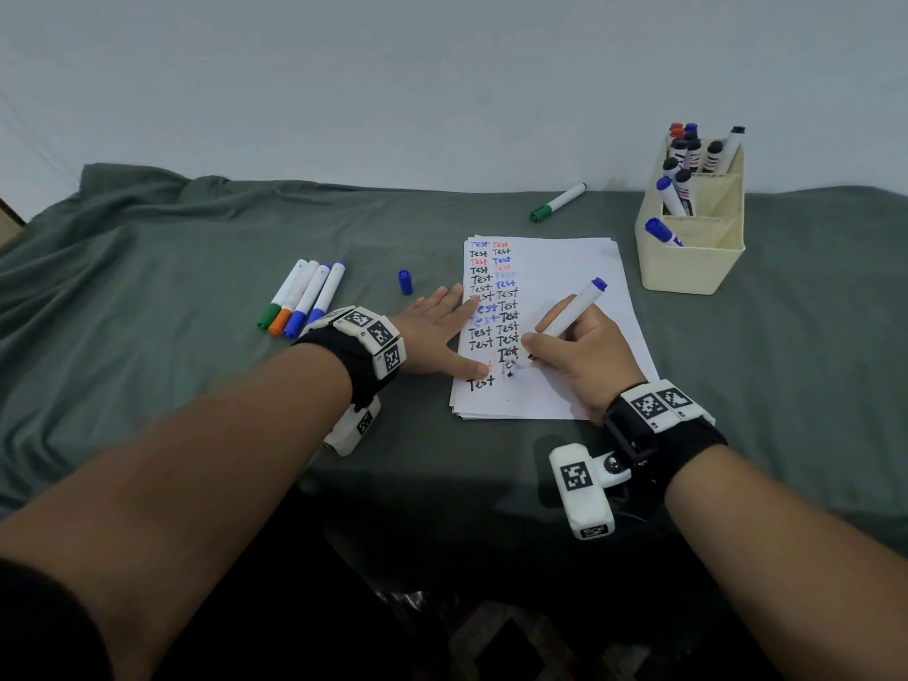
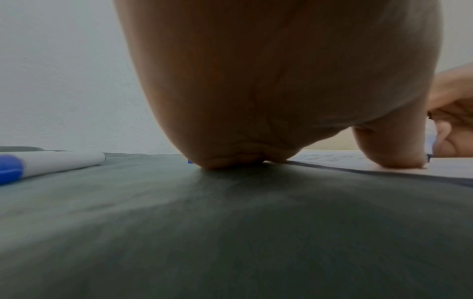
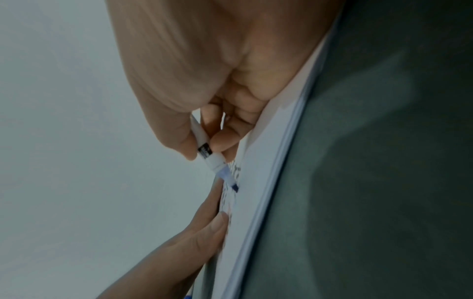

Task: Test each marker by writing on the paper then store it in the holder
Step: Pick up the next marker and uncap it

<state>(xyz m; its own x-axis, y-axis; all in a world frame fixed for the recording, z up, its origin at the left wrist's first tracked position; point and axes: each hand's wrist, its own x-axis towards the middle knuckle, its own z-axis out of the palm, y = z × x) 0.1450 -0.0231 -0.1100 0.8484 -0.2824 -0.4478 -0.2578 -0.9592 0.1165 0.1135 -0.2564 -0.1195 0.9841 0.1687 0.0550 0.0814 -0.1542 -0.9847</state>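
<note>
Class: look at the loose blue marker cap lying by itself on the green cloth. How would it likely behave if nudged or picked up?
The small blue plastic marker cap is round, so it would probably roll if knocked over, though the wrinkled green cloth may slow it. It seems to stand on end, so a nudge could tip it. It looks small and hollow, so likely very light, best pinched with fingertips.

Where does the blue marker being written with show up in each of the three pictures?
Head: the blue marker sits right of centre, slanting up from the right hand.
Left wrist: only a blue sliver at the far right edge, probably its tip.
Right wrist: centre, tip down on the paper.
Shared landmark: the paper, whose edge shows in every view.
</note>
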